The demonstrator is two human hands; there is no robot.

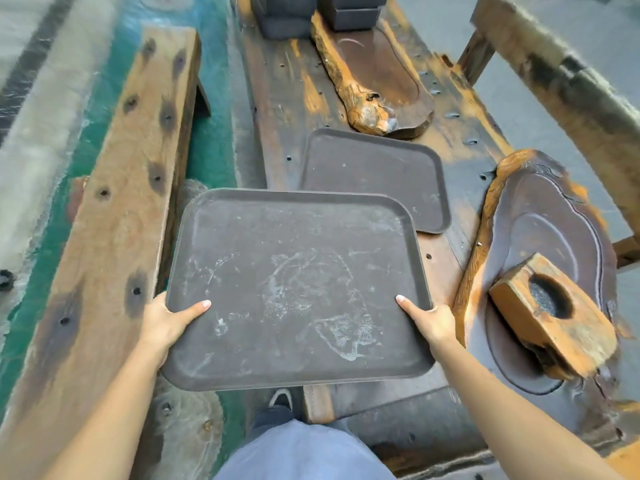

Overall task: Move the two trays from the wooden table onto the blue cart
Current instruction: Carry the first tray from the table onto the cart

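My left hand point(166, 318) and right hand point(433, 320) are clamped on the side rims of the near tray point(294, 282), thumbs on top, holding it up over the table edge. Feels like it'd be stiff, light and a bit slick, so rim grips work. The second tray point(377, 174) lies flat on the wooden table point(277, 98). No blue cart in view.

A worn wooden surface point(277, 98) lies beyond the fingers; left of them, a bench point(114, 188) over green floor point(211, 98).
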